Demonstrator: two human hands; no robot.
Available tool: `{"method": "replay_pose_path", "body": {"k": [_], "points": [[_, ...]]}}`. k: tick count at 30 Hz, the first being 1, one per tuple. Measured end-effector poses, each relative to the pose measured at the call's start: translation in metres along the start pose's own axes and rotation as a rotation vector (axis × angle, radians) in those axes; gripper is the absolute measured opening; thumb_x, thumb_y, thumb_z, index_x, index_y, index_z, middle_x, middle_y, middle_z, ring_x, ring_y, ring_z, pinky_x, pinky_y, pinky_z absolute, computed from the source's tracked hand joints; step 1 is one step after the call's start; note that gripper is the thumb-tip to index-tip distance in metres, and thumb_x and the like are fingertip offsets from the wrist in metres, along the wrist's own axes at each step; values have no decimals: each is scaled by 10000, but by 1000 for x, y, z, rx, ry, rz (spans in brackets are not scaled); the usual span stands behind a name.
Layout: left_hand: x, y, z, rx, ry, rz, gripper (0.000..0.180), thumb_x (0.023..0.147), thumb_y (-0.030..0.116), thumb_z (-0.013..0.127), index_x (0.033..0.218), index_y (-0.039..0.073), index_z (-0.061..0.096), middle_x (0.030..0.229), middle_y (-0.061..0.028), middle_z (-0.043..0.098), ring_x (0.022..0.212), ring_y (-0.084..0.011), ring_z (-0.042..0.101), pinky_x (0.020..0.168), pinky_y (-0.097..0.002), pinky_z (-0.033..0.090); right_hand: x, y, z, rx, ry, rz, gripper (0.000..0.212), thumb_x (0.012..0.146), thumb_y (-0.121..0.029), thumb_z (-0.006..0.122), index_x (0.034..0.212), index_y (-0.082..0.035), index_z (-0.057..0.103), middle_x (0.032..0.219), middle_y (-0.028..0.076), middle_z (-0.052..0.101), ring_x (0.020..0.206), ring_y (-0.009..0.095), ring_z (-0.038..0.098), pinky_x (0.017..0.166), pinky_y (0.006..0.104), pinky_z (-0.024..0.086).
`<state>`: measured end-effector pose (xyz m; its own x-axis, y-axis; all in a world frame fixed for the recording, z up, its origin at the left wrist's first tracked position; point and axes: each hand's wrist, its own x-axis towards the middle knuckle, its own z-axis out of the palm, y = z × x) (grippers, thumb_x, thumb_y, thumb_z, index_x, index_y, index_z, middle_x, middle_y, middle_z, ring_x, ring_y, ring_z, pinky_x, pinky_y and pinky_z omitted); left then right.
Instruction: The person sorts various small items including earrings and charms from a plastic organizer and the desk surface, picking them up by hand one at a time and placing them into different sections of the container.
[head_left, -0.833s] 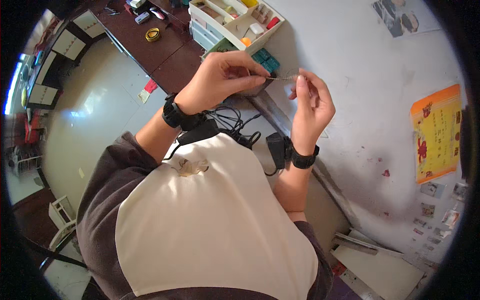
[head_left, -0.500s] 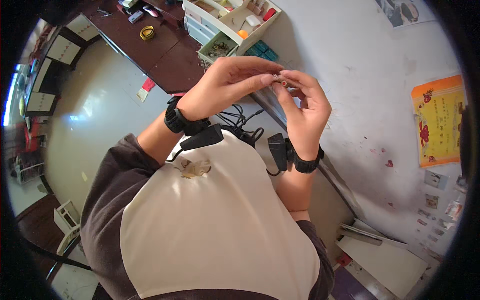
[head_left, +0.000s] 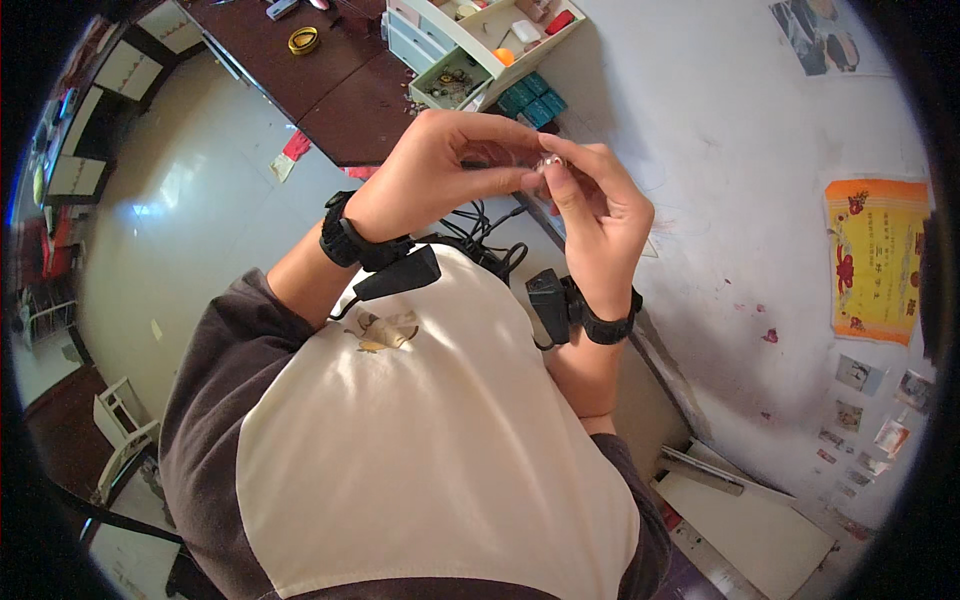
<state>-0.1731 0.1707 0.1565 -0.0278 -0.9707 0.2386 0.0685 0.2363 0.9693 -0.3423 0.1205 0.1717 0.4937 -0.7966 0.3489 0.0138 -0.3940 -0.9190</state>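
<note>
Both hands meet in front of my chest, fingertips together around a small shiny silvery piece [head_left: 551,161]. What kind of thing it is cannot be made out at this size. My right hand [head_left: 608,215] pinches it between thumb and forefinger, the other fingers curled behind. From the other side, my left hand [head_left: 440,170] reaches across, its thumb and fingertips closed at the piece's left edge. Something glinting and blurred shows inside the left hand's curve. Black straps with small black boxes circle both wrists.
Beyond my hands stands a dark brown table [head_left: 345,115] with a yellow tape roll [head_left: 303,40]. An organizer [head_left: 470,35] has an open drawer of small parts [head_left: 450,82], beside teal boxes [head_left: 532,100]. Black cables [head_left: 485,240] lie below my hands; a white wall [head_left: 720,180] rises at right.
My right hand has turned slightly and its thumb now covers more of the small piece, whose reddish round end no longer shows. The view has shifted a little.
</note>
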Motion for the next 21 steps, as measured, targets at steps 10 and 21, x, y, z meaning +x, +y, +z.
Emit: {"method": "replay_pose_path", "body": {"k": [10,21], "points": [[-14,3,-15,42,127,44,143,839,42,649,957,-39,650,888,-53,651,841,-85,613,732,-225,513,2,-13,12,151,-57,167,172,834,-9,647,1002,26,625,879,86,667,746,124,644,672,237,523],[-10,12,-22,267,352,527,408,787,125,719,1146,16,561,993,-40,598,740,-99,519,659,-243,454,2,0,12,206,30,220,179,817,-48,684,976,11,624,829,75,660,699,92,600,615,200,470]]}}
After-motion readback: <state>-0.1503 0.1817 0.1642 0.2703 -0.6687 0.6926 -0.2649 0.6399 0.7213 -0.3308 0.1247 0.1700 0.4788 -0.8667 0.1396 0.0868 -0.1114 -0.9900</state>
